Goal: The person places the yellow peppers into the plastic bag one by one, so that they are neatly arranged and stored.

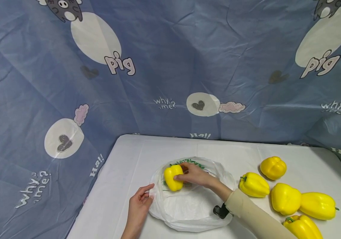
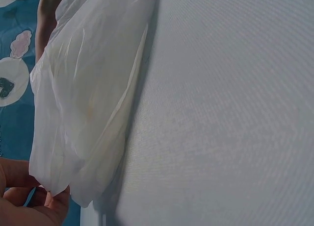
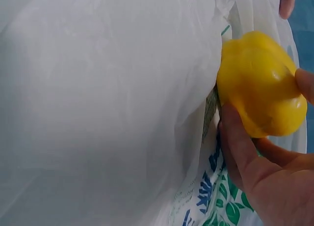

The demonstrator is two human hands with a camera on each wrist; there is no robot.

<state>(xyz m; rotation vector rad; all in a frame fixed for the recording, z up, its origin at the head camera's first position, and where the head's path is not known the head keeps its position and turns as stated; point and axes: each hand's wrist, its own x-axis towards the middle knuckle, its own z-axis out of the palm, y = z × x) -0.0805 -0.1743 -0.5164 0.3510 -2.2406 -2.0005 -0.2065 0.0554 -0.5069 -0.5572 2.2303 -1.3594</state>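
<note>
A white plastic bag [image 1: 194, 209] with green leaf print lies spread on the table, its mouth facing up. Over the left part of that mouth, my right hand [image 1: 195, 175] grips a yellow bell pepper [image 1: 173, 178] between thumb and fingers. The right wrist view shows the same pepper [image 3: 262, 84] from close by, with the right hand's fingers [image 3: 235, 133] along its side. At the bag's left edge, my left hand [image 1: 139, 203] pinches the rim. In the left wrist view, the left hand [image 2: 32, 199] has the thin plastic [image 2: 88, 113] between thumb and fingertips.
Several more yellow bell peppers lie right of the bag, among them one at the back [image 1: 273, 168] and one at the front [image 1: 303, 227]. The white table [image 1: 134, 156] ends at a blue printed cloth [image 1: 158, 76] behind and on the left.
</note>
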